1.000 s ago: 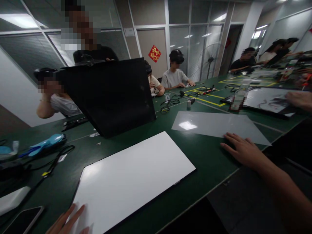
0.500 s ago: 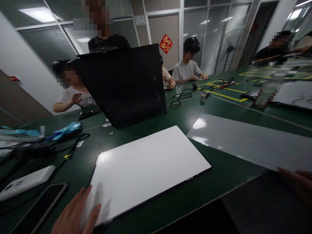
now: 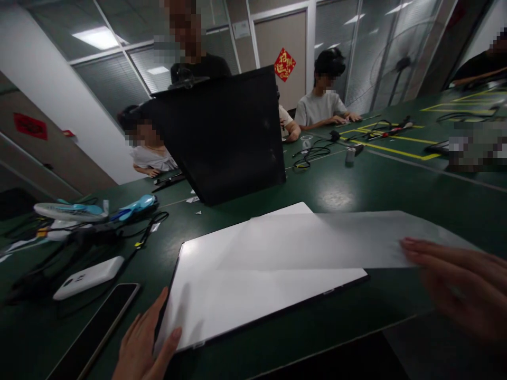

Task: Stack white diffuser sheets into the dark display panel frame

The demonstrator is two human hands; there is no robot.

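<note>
A flat white panel with a thin dark frame (image 3: pixel 222 311) lies on the green table. At its near left corner rests my left hand (image 3: pixel 144 343), fingers along the left edge and thumb spread apart over the white surface. My right hand (image 3: pixel 455 279) pinches the right part of a thin translucent sheet (image 3: pixel 340 237). That sheet slants above the table, its left part overlapping the white panel; whether it touches the panel I cannot tell.
A large black panel (image 3: pixel 233 137) stands upright behind. To the left are a phone (image 3: pixel 95 330), a white power bank (image 3: pixel 89 278), cables and a blue item (image 3: pixel 138 206). A small cylinder (image 3: pixel 350 155) stands farther back. Several people sit or stand around the table.
My right hand has brought the translucent sheet from the right side of the table leftward over the white panel. My left hand stays at the panel's corner. The view has shifted.
</note>
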